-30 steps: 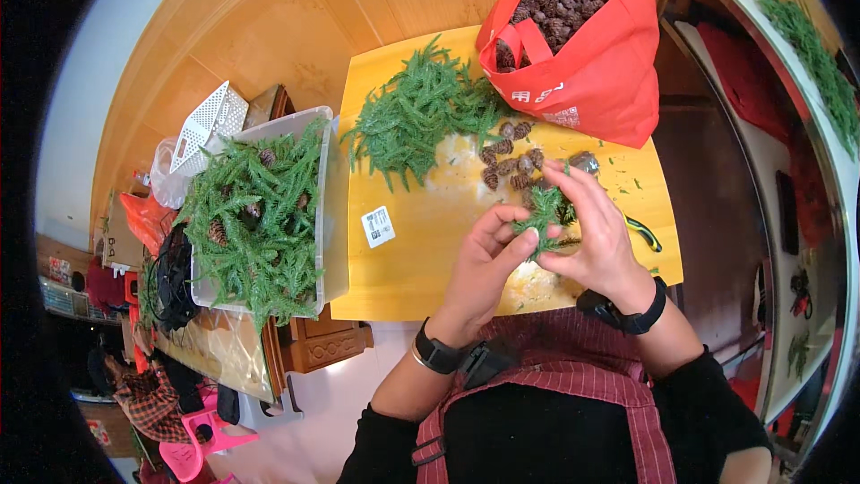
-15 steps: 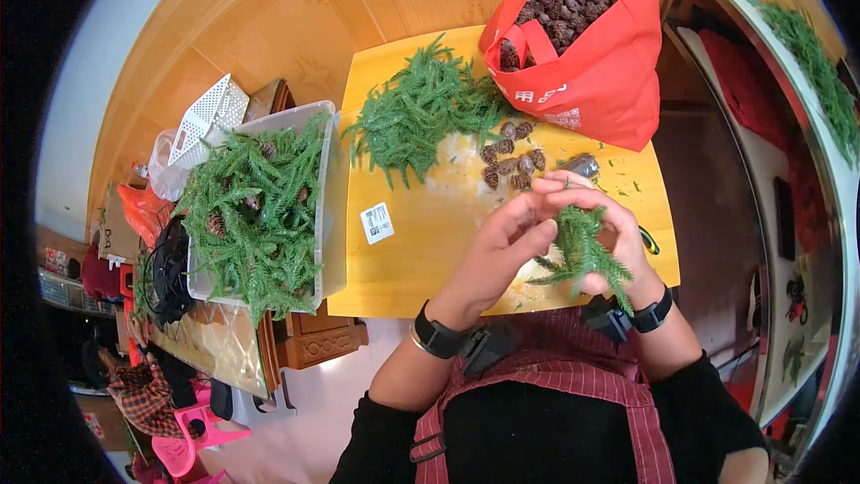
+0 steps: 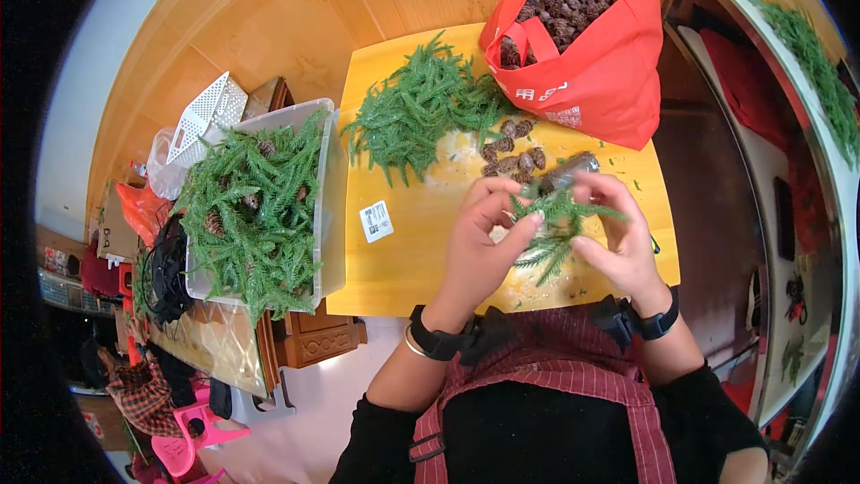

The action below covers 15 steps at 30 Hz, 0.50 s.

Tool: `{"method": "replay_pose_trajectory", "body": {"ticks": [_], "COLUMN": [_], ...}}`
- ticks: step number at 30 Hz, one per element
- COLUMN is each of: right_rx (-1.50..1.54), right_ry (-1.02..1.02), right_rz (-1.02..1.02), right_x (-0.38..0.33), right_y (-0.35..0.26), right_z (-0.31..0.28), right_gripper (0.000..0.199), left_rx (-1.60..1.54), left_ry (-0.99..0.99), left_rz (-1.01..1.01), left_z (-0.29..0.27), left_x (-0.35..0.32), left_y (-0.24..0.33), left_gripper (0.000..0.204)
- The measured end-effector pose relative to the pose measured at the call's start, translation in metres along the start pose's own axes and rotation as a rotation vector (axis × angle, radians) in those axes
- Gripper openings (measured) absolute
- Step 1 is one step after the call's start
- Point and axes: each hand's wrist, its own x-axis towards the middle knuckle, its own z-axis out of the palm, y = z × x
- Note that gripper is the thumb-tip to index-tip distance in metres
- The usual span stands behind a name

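Over the near part of the yellow table my left hand (image 3: 477, 246) pinches a green artificial pine sprig (image 3: 557, 231) between thumb and fingers. My right hand (image 3: 629, 246) is curved around the sprig's other side, thumb and fingers apart, with some needle tips reaching between them. Just beyond the hands lie several loose brown pine cones (image 3: 522, 161). A dark, shiny roll-like object (image 3: 571, 168) rests beside them, partly behind my right fingers. Farther left on the table is a heap of green pine sprigs (image 3: 417, 112).
A red bag (image 3: 596, 94) full of pine cones stands at the table's far right. Left of the table, a clear plastic bin (image 3: 333, 224) holds sprigs with cones. A white label (image 3: 376, 221) lies on the table. Another person (image 3: 148, 399) is at the lower left.
Both hands have moved slightly left and spread apart. My right fingers have opened away from the sprig, which has turned and fanned out in my left hand.
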Motion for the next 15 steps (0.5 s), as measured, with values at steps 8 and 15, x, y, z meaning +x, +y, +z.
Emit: {"method": "replay_pose_trajectory", "body": {"ticks": [8,15], "right_rx": [-0.293,-0.455], "right_ry": [-0.051,-0.044], "right_rz": [0.071,-0.039], "right_x": [0.003,0.004], "right_y": [0.001,-0.006], "right_z": [0.002,0.014], "right_gripper": [0.047,0.04], "left_rx": [0.135,0.832], "left_ry": [-0.114,0.136], "left_rz": [0.231,0.464], "left_z": [0.004,0.008], "left_x": [0.001,0.0], "left_y": [-0.002,0.005], "left_gripper": [0.018,0.019]}}
